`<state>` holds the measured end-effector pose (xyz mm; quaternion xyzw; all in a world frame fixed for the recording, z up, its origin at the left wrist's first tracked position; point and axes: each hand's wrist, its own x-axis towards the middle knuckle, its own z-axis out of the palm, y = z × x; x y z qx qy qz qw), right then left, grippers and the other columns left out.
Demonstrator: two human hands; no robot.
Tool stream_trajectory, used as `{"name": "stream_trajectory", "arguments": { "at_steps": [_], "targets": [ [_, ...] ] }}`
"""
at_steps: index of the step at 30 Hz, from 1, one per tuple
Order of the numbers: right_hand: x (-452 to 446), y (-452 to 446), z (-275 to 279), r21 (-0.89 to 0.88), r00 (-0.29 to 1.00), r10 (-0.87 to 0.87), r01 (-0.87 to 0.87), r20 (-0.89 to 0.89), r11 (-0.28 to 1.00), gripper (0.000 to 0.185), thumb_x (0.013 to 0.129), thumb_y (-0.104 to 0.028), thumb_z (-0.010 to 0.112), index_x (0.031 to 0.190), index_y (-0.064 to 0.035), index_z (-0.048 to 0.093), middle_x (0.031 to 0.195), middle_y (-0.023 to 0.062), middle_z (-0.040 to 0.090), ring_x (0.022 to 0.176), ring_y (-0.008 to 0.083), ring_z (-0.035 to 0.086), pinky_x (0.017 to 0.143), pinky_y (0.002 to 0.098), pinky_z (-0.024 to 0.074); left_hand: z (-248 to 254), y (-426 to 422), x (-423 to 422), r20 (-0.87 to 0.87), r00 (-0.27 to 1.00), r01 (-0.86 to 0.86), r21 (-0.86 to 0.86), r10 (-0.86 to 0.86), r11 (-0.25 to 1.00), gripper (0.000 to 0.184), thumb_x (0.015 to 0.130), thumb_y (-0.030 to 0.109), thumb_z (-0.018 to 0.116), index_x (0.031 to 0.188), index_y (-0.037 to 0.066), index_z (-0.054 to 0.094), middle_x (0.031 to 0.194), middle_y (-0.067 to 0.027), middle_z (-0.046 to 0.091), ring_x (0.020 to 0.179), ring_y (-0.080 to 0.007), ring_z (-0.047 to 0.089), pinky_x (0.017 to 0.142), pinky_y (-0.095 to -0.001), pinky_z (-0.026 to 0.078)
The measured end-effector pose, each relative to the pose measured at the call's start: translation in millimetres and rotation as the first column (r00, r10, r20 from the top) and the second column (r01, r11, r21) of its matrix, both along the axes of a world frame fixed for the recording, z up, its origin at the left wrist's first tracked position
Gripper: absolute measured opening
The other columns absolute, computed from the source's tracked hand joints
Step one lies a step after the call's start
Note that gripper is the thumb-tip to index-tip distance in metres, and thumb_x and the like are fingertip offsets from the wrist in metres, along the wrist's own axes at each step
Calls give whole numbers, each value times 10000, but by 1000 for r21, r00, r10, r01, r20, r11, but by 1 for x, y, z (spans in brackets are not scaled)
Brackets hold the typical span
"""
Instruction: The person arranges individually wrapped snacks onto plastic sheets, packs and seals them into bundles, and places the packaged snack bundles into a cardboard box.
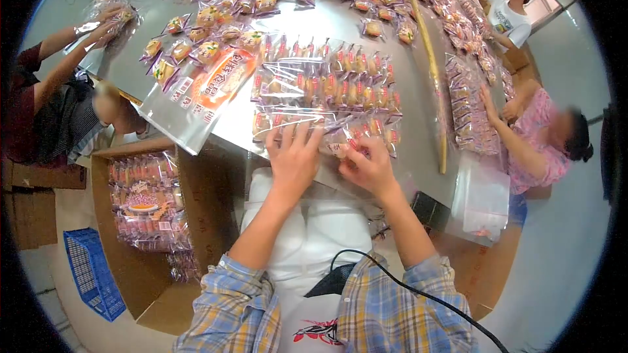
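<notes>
Rows of small wrapped cakes (pixel 327 85) stand side by side on the metal table in front of me, with clear plastic film around them. My left hand (pixel 294 160) lies on the nearest row with its fingers stretched out and spread. My right hand (pixel 367 167) is at the right part of that same row, its fingers curled in a pinch on a wrapped cake (pixel 338 149). The fingers partly hide that packet. To the left of the rows lies a flat printed plastic bag (pixel 212 91) with orange and white lettering.
Many loose wrapped cakes (pixel 261 0) cover the far table. A yellow stick (pixel 428 65) lies along the right. An open carton (pixel 140 287) with filled bags stands at lower left, beside a blue crate (pixel 91 274). Co-workers handle packets left and right. Clear bags (pixel 481 196) hang at right.
</notes>
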<state>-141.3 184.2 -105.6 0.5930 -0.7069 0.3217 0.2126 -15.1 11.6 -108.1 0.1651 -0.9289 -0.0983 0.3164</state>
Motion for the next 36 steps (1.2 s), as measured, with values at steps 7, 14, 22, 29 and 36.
{"name": "stream_trajectory", "arguments": {
  "at_steps": [7, 14, 22, 29, 36],
  "targets": [
    [7, -12, 7, 79, 989, -47, 58, -139, 995, 479, 708, -172, 840, 1163, -198, 694, 1190, 85, 678, 926, 281, 631, 810, 419, 487, 11, 4, 0, 24, 999, -28, 37, 27, 999, 426, 783, 159, 729, 1204, 131, 667, 1291, -19, 656, 1317, -237, 534, 1143, -515, 229],
    [-10, -1, 5, 99, 964, 22, 4, -264, 995, 441, 725, -226, 824, 1145, -204, 691, 1002, 47, 655, 854, 271, 578, 750, 429, 445, 3, -6, -5, -56, 995, -77, 13, 77, 997, 273, 785, 161, 735, 1044, 122, 658, 1267, -21, 684, 1225, -232, 590, 1119, -481, 256],
    [-5, -24, 14, 126, 923, -222, 273, -315, 954, 274, 791, -250, 762, 1059, -195, 753, 879, 39, 594, 828, 267, 550, 770, 425, 455, -8, -2, -7, -59, 996, -62, 54, 65, 997, 343, 793, 180, 757, 1126, 137, 688, 1292, -31, 684, 1227, -245, 595, 1098, -494, 292],
    [0, -29, 33, 222, 980, -176, 152, 95, 963, 528, 761, -209, 809, 1262, -104, 684, 1151, 117, 651, 1064, 364, 581, 955, 490, 478, 13, 5, -5, 92, 996, -16, -2, 16, 1000, 462, 830, 221, 736, 1270, 102, 659, 1350, -58, 659, 1314, -262, 554, 1137, -542, 264],
    [-29, 12, 35, 336, 983, -175, 180, -46, 924, 590, 766, -171, 800, 1322, -73, 630, 1391, 140, 608, 1328, 375, 534, 1131, 534, 398, 16, 10, -9, 98, 992, 90, -105, -80, 990, 404, 884, 92, 611, 1283, 92, 674, 1437, -154, 612, 1361, -315, 547, 1147, -572, 286]
  ]
}}
